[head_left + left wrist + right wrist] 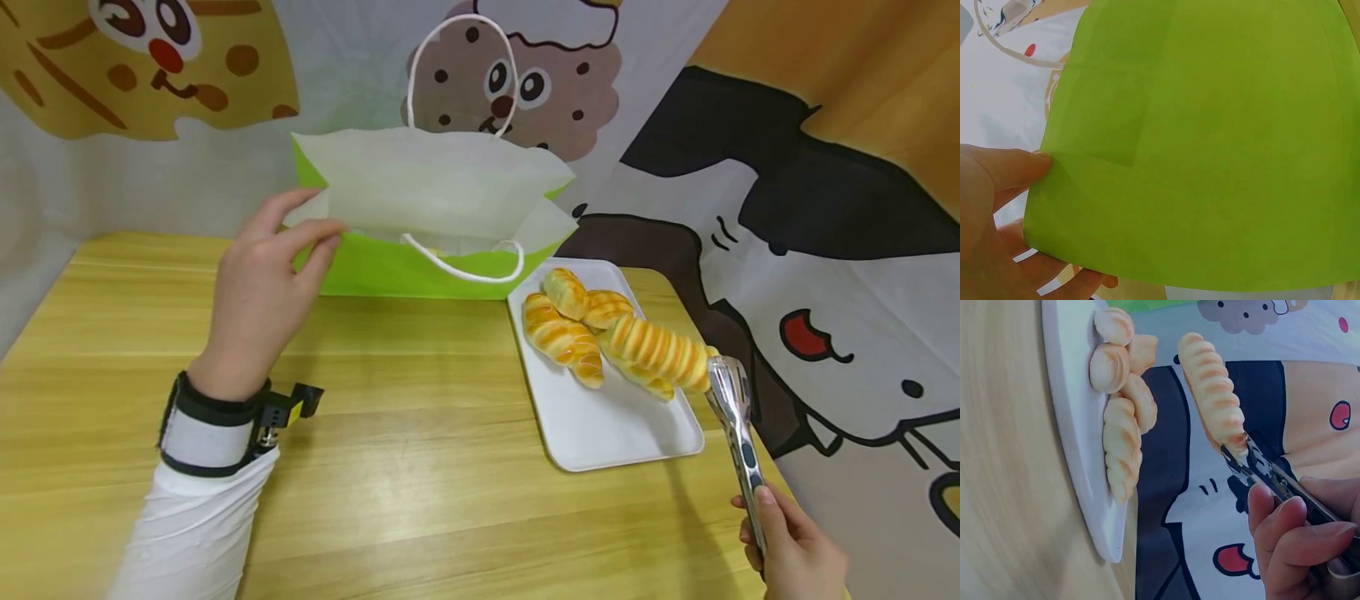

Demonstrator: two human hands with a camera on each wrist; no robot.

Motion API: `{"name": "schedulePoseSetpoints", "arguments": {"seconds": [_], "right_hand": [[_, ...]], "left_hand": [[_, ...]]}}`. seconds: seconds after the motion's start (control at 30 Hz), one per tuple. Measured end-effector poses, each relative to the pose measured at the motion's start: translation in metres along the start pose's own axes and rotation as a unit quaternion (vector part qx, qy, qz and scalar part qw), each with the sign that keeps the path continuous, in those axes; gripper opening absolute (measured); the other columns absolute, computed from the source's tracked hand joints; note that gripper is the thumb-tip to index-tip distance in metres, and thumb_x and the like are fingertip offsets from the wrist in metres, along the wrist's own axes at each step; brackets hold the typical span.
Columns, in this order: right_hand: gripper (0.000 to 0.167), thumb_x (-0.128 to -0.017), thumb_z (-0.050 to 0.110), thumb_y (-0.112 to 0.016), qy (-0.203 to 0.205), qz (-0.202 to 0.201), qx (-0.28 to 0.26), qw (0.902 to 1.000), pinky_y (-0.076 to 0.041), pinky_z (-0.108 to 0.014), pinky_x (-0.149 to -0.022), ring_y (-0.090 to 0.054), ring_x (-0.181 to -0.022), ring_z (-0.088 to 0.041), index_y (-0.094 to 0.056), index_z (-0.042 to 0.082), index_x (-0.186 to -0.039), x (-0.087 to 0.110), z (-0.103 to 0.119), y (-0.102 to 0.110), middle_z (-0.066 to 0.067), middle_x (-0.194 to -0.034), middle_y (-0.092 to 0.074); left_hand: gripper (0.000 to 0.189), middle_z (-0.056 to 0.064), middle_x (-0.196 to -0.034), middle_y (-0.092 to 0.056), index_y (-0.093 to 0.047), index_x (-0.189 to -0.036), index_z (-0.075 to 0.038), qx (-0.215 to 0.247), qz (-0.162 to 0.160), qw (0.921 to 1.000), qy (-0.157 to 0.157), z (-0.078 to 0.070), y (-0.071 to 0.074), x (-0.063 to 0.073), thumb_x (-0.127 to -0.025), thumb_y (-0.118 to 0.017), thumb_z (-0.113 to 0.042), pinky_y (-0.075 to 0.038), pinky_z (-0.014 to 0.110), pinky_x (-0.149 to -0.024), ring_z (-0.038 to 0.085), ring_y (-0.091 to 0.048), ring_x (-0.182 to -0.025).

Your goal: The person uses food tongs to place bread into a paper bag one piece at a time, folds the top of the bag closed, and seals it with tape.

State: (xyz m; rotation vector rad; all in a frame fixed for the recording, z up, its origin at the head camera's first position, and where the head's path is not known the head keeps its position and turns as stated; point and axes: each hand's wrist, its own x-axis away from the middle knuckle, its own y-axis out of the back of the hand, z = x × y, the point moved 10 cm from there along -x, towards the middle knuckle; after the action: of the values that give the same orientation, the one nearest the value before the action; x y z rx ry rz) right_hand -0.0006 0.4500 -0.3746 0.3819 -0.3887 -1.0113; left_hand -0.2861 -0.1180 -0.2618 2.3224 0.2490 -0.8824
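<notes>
My left hand (266, 292) pinches the left side of the open top of a green paper bag (375, 271) with a white inside. In the left wrist view the thumb (1019, 169) lies on the bag's green outer face, other fingers behind the edge. At the lower right my right hand (802, 546) grips metal food tongs (744, 450). Their tips hold one end of a long ridged bread roll (660, 354). The right wrist view shows this roll (1213, 394) raised, apart from the other breads (1124, 447) on the white tray (600, 437).
The tray sits on a wooden table (405, 417), right of the bag and close to the table's right edge. Several breads lie at its far end, among them a twisted roll (562, 337). A cartoon-printed cloth (862, 333) hangs behind and to the right.
</notes>
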Motion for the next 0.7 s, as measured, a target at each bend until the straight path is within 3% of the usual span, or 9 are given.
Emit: {"name": "schedulePoseSetpoints", "arguments": {"seconds": [0.2,0.4,0.57,0.7], "right_hand": [[0.017,-0.098,0.039,-0.061,0.0,-0.011,-0.013,0.9999,-0.04,-0.025,-0.04,-0.051,-0.051,-0.013,-0.072,0.027,-0.105,0.0,0.013,-0.002,0.011,-0.067,-0.066],[0.03,-0.097,0.034,-0.063,0.034,-0.013,-0.063,0.9974,-0.041,-0.023,-0.04,-0.052,-0.054,-0.011,-0.07,0.018,-0.12,0.004,0.037,-0.012,0.01,-0.072,-0.069],[0.026,-0.096,0.028,-0.066,0.062,-0.018,-0.119,0.9908,-0.038,-0.023,-0.038,-0.051,-0.053,-0.012,-0.074,0.015,-0.117,0.01,0.055,-0.019,0.004,-0.074,-0.07],[0.024,-0.094,0.022,-0.069,0.109,-0.015,-0.166,0.98,-0.036,-0.023,-0.036,-0.05,-0.05,-0.014,-0.075,0.008,-0.112,0.014,0.071,-0.026,-0.001,-0.073,-0.07]], "left_hand": [[0.018,0.017,-0.135,-0.062,-0.076,-0.108,0.002,0.0,-0.001,1.0,-0.003,-0.001,0.002,0.001,-0.095,-0.068,-0.009,-0.051,0.055,-0.096,0.038,-0.059,-0.122],[0.017,0.017,-0.136,-0.061,-0.076,-0.108,0.001,-0.003,0.001,1.0,-0.006,0.0,0.002,0.002,-0.094,-0.068,-0.008,-0.052,0.055,-0.093,0.038,-0.059,-0.123],[0.017,0.017,-0.136,-0.061,-0.076,-0.107,0.001,0.002,0.003,0.9999,-0.01,-0.002,0.002,0.002,-0.094,-0.069,-0.007,-0.051,0.054,-0.096,0.038,-0.058,-0.124],[0.017,0.017,-0.137,-0.061,-0.076,-0.107,0.0,0.005,0.004,0.9999,-0.011,-0.002,0.003,0.002,-0.094,-0.068,-0.008,-0.051,0.054,-0.097,0.038,-0.058,-0.124]]}}
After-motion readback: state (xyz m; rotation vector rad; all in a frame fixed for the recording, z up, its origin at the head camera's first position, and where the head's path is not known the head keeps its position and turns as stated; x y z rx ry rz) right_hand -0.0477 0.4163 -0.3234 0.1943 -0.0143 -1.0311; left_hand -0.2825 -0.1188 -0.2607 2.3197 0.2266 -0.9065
